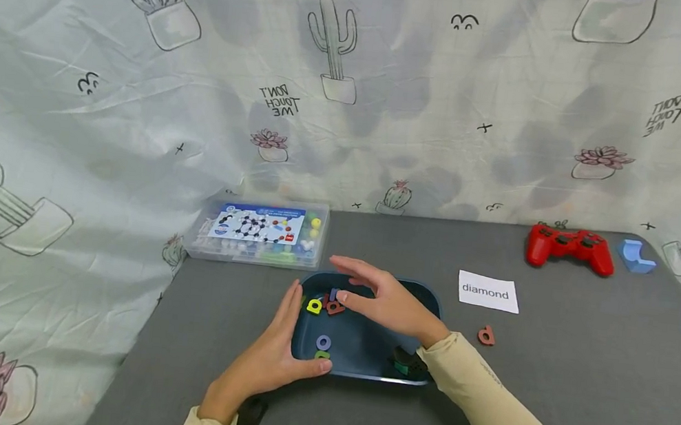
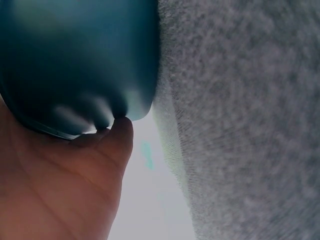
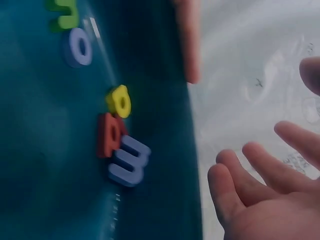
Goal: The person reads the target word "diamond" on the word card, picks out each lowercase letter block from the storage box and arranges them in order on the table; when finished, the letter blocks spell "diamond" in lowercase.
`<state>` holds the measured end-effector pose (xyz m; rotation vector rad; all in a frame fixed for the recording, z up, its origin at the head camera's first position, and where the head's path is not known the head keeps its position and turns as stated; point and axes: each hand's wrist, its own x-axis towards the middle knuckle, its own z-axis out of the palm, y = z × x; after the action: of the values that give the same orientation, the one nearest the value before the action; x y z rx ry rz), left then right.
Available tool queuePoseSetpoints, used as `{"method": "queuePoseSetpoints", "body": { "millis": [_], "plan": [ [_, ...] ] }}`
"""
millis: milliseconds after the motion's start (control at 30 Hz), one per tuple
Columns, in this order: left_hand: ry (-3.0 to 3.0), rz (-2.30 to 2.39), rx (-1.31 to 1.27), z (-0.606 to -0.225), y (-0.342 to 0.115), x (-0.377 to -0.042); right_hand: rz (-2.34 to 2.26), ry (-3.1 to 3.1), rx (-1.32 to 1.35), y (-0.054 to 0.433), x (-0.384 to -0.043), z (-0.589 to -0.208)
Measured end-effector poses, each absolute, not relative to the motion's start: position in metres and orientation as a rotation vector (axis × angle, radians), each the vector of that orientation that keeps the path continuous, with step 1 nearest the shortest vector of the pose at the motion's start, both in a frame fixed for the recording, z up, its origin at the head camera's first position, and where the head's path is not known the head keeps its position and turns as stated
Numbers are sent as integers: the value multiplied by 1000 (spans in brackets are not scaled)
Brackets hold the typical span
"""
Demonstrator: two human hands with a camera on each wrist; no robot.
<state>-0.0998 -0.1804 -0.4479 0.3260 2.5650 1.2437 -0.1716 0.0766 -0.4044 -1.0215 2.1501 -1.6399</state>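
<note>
A dark blue tray [image 1: 362,364] stands on the grey table. My left hand [image 1: 272,351] lies against its left side with long, straight fingers, its thumb across the front rim. Over the tray's back part, my right hand [image 1: 390,304] is spread with nothing visible in its fingers. Inside the tray lie a yellow letter [image 3: 119,102], a red letter [image 3: 107,135] and a blue letter m [image 3: 130,161], close together. A blue letter o [image 1: 323,342] and a green letter [image 3: 65,15] lie apart from them; in the head view my left thumb partly covers the green one.
A card reading "diamond" [image 1: 488,292] lies right of the tray, with a reddish letter [image 1: 486,335] below it. A clear parts box [image 1: 257,231] stands at back left. A red game controller [image 1: 570,249] and a light blue stand [image 1: 637,257] are at back right.
</note>
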Motion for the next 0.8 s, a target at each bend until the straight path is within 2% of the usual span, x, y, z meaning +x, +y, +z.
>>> {"method": "queuePoseSetpoints", "body": {
  "millis": [800],
  "plan": [
    [2551, 1237, 362, -447, -182, -100, -1171, 2187, -1054, 45, -182, -424]
  ]
}}
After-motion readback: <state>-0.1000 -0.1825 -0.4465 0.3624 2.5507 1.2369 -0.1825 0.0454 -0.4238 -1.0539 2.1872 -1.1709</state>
